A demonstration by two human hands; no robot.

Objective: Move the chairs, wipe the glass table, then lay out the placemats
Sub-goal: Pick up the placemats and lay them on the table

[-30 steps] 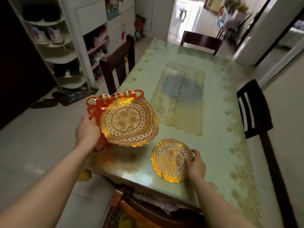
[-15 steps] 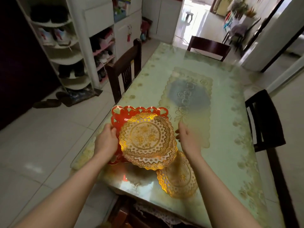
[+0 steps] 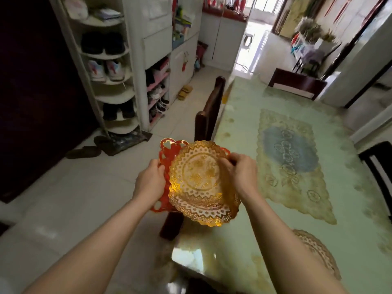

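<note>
A: State of left hand (image 3: 149, 181)?
B: Curled round the left edge of a stack: red placemat (image 3: 167, 154) under gold placemats (image 3: 199, 183).
A: And right hand (image 3: 241, 175)?
B: Fingers are pinched on the top gold mat's right rim.
A: Stack location?
B: Held in the air over the surface's (image 3: 350, 209) left edge, beside a dark chair (image 3: 210, 111). 1 single gold placemat (image 3: 318, 251) is laid flat near the front.

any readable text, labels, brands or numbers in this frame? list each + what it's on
Nothing is legible.
gold placemats and red placemat: ornament only, no lettering.
boxes in the white cabinet: print too blurred to read.
white sneakers: red marking, no readable brand.
</note>
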